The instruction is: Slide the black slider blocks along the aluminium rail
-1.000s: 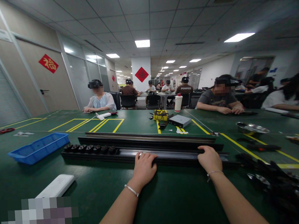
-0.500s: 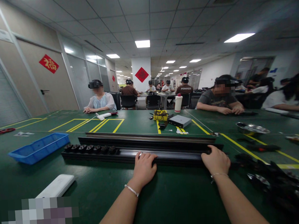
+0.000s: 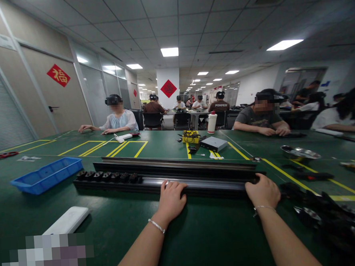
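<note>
Rail (image 3: 210, 183) lies lengthwise across the green table (image 3: 208, 239), long and black, with a shiny channel along its top. 7 black blocks (image 3: 107, 176) sit in 1 row at the rail's left end.

Left hand (image 3: 171, 197): palm down near the rail's middle, fingers close together and bent over its top, touching it. Underside hidden; cannot tell whether it clamps the rail.

Right hand (image 3: 263, 191): near the rail's right end, thumb and index bent towards each other. Cannot tell whether they pinch a block or only touch the rail.

1 bracelet (image 3: 156, 225) on each wrist.

Back rail (image 3: 173, 162): just behind the rail, roughly parallel.

Blue tray (image 3: 57, 179): near the rail's left end, to its left.

White case (image 3: 67, 220): on the wearer's side of the rail, to the left.

Dark heap (image 3: 336, 223): right of the rail, details blurred.

Bowl (image 3: 299, 152): beyond the rail's right end.

Grey box (image 3: 214, 143), yellow box (image 3: 190, 136) with cables, and bottle (image 3: 212, 123): beyond the rail, well apart from it.
</note>
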Demonstrator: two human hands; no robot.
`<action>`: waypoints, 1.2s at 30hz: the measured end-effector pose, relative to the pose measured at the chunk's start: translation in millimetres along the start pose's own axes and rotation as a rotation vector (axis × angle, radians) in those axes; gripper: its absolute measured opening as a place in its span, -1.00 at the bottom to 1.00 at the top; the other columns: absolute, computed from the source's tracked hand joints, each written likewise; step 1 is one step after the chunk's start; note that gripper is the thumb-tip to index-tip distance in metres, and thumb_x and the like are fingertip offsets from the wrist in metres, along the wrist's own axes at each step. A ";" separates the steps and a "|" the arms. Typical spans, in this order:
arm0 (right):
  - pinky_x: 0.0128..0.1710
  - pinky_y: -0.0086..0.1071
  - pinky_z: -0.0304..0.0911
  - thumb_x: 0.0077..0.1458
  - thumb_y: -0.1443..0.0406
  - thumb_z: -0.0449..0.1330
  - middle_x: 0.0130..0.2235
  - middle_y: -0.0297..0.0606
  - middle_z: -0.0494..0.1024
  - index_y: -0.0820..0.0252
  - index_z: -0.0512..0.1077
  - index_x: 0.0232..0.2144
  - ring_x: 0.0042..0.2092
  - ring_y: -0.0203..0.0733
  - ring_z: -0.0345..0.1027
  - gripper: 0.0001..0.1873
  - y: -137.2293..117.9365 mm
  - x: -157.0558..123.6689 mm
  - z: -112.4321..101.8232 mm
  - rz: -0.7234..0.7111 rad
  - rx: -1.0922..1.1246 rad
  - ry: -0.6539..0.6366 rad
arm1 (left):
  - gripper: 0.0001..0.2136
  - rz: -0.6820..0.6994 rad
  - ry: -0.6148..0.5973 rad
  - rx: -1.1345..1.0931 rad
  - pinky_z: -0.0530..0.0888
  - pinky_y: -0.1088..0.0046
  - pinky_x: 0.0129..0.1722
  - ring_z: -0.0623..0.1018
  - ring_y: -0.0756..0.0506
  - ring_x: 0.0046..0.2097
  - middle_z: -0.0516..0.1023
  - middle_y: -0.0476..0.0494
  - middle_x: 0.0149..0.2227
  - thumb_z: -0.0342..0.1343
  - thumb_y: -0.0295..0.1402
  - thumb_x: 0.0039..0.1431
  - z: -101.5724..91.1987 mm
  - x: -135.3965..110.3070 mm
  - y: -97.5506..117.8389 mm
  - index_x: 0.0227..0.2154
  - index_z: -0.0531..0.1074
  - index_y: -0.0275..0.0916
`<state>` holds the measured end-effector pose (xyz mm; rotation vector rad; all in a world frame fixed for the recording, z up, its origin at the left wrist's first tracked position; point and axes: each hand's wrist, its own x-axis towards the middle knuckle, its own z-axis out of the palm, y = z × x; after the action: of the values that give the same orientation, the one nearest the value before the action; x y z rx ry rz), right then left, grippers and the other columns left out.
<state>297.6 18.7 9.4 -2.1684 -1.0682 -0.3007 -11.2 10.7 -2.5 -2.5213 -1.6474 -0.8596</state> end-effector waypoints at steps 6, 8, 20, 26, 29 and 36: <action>0.06 -0.09 0.07 -0.10 0.24 0.07 0.00 0.03 0.42 0.30 0.36 -0.01 0.07 0.10 0.21 -0.45 0.7 0.3 -0.8 0.007 0.004 -0.012 | -0.72 -0.006 -0.013 -0.007 0.00 0.12 0.20 0.40 -0.12 -0.01 0.51 0.00 -0.10 0.03 -0.37 0.12 -1.6 -0.1 0.5 -0.09 0.40 -0.02; 0.07 -0.10 0.07 -0.10 0.26 0.07 -0.01 0.02 0.42 0.30 0.37 -0.02 0.06 0.09 0.21 -0.47 0.6 0.2 -0.5 0.008 0.012 -0.002 | -0.72 -0.004 -0.011 -0.005 0.00 0.13 0.20 0.40 -0.12 -0.01 0.51 0.00 -0.10 0.03 -0.37 0.12 -1.6 -0.2 0.5 -0.09 0.39 -0.02; 0.05 -0.09 0.11 -0.10 0.29 0.07 -0.02 0.04 0.44 0.33 0.38 -0.03 0.03 0.10 0.25 -0.47 1.4 1.7 -1.3 0.016 0.022 -0.011 | -0.73 0.003 -0.001 0.000 0.01 0.13 0.19 0.40 -0.11 -0.01 0.51 0.01 -0.11 0.02 -0.38 0.12 -0.6 -0.4 0.0 -0.10 0.39 -0.03; 0.04 -0.09 0.10 -0.11 0.28 0.07 -0.02 0.02 0.44 0.30 0.38 -0.02 0.04 0.11 0.25 -0.47 5.5 3.2 1.8 0.024 0.024 -0.003 | -0.72 -0.008 -0.018 -0.003 0.00 0.13 0.20 0.40 -0.11 0.00 0.51 0.00 -0.10 0.02 -0.38 0.12 -2.2 0.1 0.9 -0.10 0.40 -0.03; 0.05 -0.08 0.09 -0.12 0.28 0.08 -0.02 0.02 0.43 0.28 0.38 -0.02 0.05 0.12 0.23 -0.47 8.0 4.3 1.3 0.031 0.025 0.010 | -0.72 -0.012 -0.015 -0.005 0.01 0.12 0.20 0.40 -0.12 0.00 0.51 0.00 -0.10 0.02 -0.38 0.11 -2.4 0.3 1.4 -0.10 0.40 -0.02; 0.07 0.00 0.07 -0.11 0.26 0.10 0.01 0.06 0.39 0.28 0.37 -0.02 0.07 0.15 0.20 -0.47 17.8 11.5 -0.4 0.094 0.051 0.009 | -0.71 -0.017 -0.013 -0.008 0.01 0.13 0.20 0.40 -0.12 0.00 0.51 -0.01 -0.10 0.03 -0.39 0.11 -1.3 0.0 1.1 -0.09 0.40 -0.02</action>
<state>318.6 17.8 6.6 -2.1622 -0.9555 -0.2368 -10.8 9.8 -1.0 -2.5269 -1.6750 -0.8546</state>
